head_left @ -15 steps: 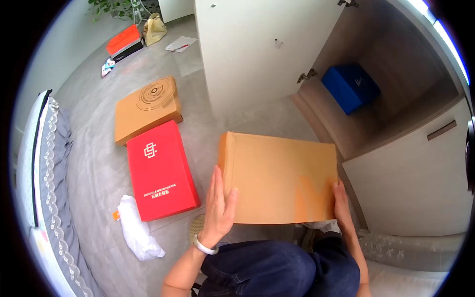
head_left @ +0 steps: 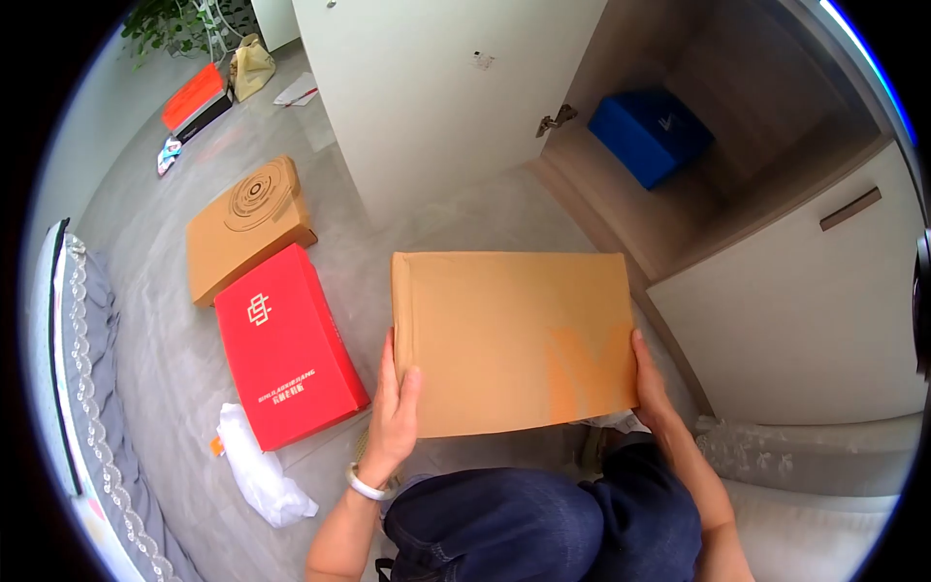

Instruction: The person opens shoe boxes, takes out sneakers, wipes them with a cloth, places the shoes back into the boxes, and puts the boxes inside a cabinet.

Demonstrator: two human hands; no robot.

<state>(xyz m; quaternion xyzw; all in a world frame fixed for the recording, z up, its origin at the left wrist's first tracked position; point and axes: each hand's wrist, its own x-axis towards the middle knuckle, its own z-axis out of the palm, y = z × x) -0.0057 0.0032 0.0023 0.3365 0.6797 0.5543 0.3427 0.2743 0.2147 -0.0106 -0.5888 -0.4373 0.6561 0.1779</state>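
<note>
A large brown cardboard box (head_left: 514, 339) with a faint orange mark is held above my knees. My left hand (head_left: 395, 412) grips its left side, thumb on the top face, a pale bracelet on the wrist. On the right edge is my right hand (head_left: 652, 378), its fingers partly hidden by the box. Left of the held box, a red box (head_left: 291, 349) with white print lies on the floor, against a brown box (head_left: 250, 228) with a circular pattern. Inside the open cabinet (head_left: 621, 209) sits a blue box (head_left: 650, 136).
An open white cabinet door (head_left: 436, 97) stands ahead, and a closed one (head_left: 795, 320) is at the right. A white plastic bag (head_left: 262, 475) lies at lower left. Farther back are an orange-and-black box (head_left: 197, 102), a yellowish bag (head_left: 252, 68) and a plant (head_left: 175, 29).
The view has turned, so the floor boxes and cabinet appear farther left. The held box has levelled slightly and sits a little farther left in view, with both hands still on it.
</note>
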